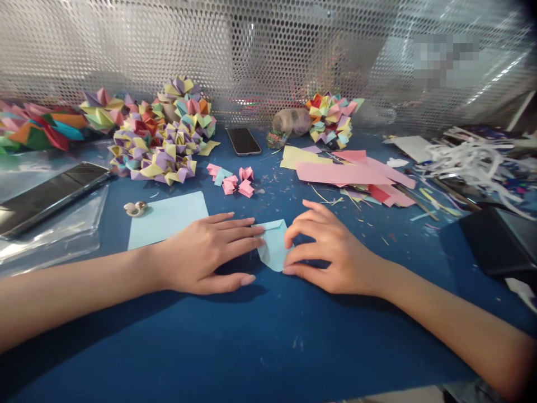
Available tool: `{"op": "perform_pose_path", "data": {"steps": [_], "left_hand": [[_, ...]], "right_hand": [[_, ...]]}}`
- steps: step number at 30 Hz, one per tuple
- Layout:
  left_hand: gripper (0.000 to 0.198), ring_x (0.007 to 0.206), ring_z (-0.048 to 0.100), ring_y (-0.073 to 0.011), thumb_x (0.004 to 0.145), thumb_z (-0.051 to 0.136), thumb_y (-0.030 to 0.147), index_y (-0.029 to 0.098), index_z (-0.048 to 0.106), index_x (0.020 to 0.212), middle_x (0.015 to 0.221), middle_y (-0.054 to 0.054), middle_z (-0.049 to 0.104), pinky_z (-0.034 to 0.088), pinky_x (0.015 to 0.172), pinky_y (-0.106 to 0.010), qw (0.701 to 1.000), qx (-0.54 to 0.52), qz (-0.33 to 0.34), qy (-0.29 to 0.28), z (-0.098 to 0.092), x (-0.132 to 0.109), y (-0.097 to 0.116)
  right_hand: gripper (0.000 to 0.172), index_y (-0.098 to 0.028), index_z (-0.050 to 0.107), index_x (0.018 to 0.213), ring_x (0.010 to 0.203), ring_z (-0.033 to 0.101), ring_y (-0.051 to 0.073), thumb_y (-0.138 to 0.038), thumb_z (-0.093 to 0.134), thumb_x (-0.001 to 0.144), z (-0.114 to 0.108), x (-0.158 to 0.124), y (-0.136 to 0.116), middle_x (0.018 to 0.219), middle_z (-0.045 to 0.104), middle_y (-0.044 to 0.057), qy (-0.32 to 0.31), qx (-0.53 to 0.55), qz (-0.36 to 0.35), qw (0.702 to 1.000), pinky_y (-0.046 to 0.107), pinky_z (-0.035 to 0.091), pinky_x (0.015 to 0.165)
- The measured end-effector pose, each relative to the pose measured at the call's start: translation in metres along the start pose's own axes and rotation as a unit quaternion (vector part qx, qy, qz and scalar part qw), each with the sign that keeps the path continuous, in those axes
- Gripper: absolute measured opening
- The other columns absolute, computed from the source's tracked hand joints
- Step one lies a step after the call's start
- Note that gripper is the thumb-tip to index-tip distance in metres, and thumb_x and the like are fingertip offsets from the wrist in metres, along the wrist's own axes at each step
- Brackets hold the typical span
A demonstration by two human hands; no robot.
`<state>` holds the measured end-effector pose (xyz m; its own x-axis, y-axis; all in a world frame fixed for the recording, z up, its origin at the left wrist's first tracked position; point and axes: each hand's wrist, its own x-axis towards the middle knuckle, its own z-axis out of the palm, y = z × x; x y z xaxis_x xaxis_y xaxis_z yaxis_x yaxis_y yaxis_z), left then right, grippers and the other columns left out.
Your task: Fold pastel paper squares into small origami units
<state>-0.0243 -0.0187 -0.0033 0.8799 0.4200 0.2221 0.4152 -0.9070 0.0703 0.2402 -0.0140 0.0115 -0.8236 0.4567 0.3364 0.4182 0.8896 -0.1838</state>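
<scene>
A small light-blue paper square (274,249) lies on the blue table in front of me, a narrow fold along its upper edge. My left hand (207,252) rests flat with fingers stretched out, their tips on the square's left side. At its lower right edge, my right hand (331,249) has curled fingers, with thumb and fingertip pinching the paper. Partly behind my left hand lies a larger light-blue sheet (172,218), and a ring-shaped trinket (136,209) sits on its left edge. Small folded pink and blue paper pieces (230,180) are just beyond.
Colourful folded-paper clusters (168,140) stand at the back left, another ball (333,117) at the back right. A phone (243,140) lies between them. Pink paper strips (344,173), white shreds (482,162) and a black object (495,240) are right; a dark tablet-like device (50,193) is left.
</scene>
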Motion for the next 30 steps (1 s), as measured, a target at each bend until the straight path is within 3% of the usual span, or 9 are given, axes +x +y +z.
{"op": "perform_pose_path", "data": {"steps": [3,9,17,25,30], "left_hand": [[0.051,0.127,0.046,-0.0318,0.09,0.046,0.046,0.015,0.05,0.13,0.139,-0.014,0.049,0.04,0.104,-0.05,1.0,-0.004,0.026,0.011,0.0,0.002,-0.002],[0.045,0.11,0.061,-0.0265,0.09,0.048,0.039,0.009,0.055,0.122,0.122,-0.014,0.063,0.049,0.097,-0.038,0.994,-0.026,0.101,0.042,0.0,0.002,-0.002],[0.048,0.111,0.061,-0.0269,0.089,0.049,0.041,0.009,0.054,0.124,0.123,-0.014,0.063,0.05,0.096,-0.039,0.992,-0.01,0.117,0.048,0.0,0.001,-0.002],[0.054,0.104,0.059,-0.0284,0.09,0.042,0.049,0.02,0.044,0.136,0.124,-0.014,0.057,0.049,0.09,-0.045,0.995,0.0,0.095,-0.016,-0.004,0.007,0.0],[0.051,0.105,0.057,-0.0278,0.09,0.042,0.051,0.022,0.049,0.132,0.125,-0.013,0.055,0.044,0.096,-0.047,0.995,0.003,0.091,-0.032,-0.004,0.007,-0.001]], "right_hand": [[0.01,-0.025,0.068,0.074,0.085,0.054,0.016,-0.028,0.064,0.082,0.002,0.002,-0.003,0.087,0.061,0.001,-0.009,0.024,0.034,0.999,0.051,0.024,0.106],[0.01,-0.021,0.066,0.07,0.078,0.053,0.017,-0.023,0.062,0.079,0.004,0.005,-0.012,0.083,0.06,0.002,0.003,0.044,0.118,0.992,0.046,0.032,0.095],[0.01,-0.019,0.064,0.066,0.077,0.049,0.017,-0.021,0.065,0.076,0.01,0.004,-0.016,0.078,0.058,0.002,0.03,0.038,0.162,0.986,0.039,0.036,0.083],[0.01,-0.018,0.063,0.068,0.079,0.047,0.017,-0.023,0.069,0.075,0.011,0.004,-0.013,0.08,0.058,0.002,0.042,0.029,0.16,0.986,0.037,0.035,0.082],[0.013,-0.018,0.061,0.071,0.08,0.047,0.017,-0.025,0.072,0.074,0.013,0.004,-0.01,0.082,0.058,0.002,0.026,0.047,0.176,0.983,0.036,0.036,0.081]]}}
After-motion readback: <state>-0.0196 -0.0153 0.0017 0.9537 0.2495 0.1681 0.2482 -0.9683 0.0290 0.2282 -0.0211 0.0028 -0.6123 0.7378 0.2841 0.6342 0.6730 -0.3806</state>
